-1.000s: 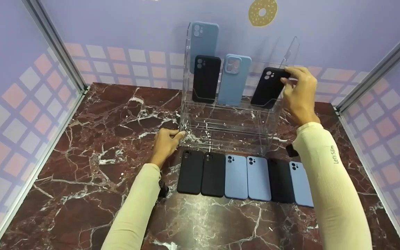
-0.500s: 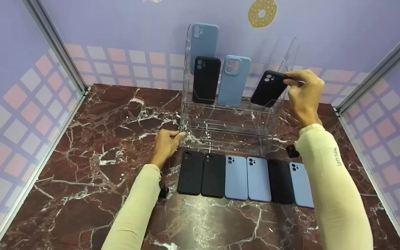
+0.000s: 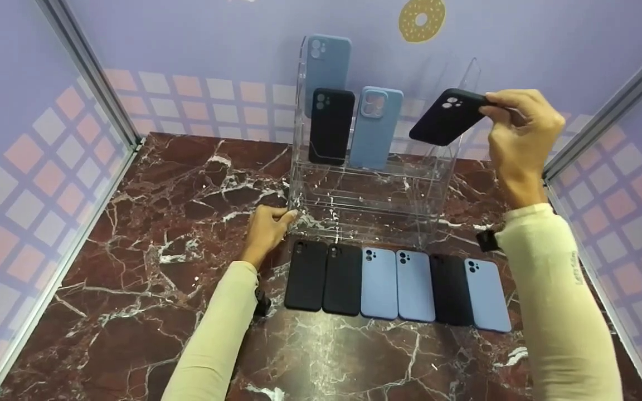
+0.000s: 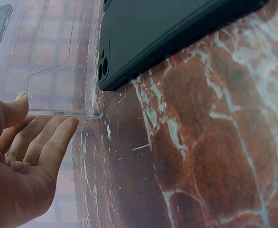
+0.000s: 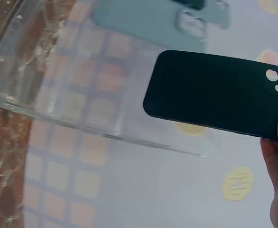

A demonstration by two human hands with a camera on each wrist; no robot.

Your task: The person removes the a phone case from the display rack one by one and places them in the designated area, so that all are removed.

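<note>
One case is in play: the held black case (image 3: 448,118), pinched near its upper right corner, thumb against fingers of the right hand (image 3: 524,125). Grip is narrow, on the camera-cutout end; the case hangs tilted, lower end toward the clear stand (image 3: 365,200), above its right end. Looks clear of the front lip; can't confirm zero contact.

Left hand (image 3: 268,228): thumb and fingers either side of the stand's side panel, at its lower left front corner. Reads as bracing.

On the stand's same tier: a standing black case (image 3: 331,127) at left, a light blue case (image 3: 377,133) beside it. Behind, higher tier: an upper blue case (image 3: 327,61) at the left end.

Stand sits toward the far edge of the desk (image 3: 131,312), by the back wall (image 3: 215,33). In front of it, six flat cases (image 3: 379,283) lie in a row, left to right black, black, blue, blue, black, blue.

My read: step in hand is handling that one case at the stand's right slot; in or out, can't tell. Next move calls for a firm pinch, controlled tilt, clearance from the right side panel, stand kept braced.
</note>
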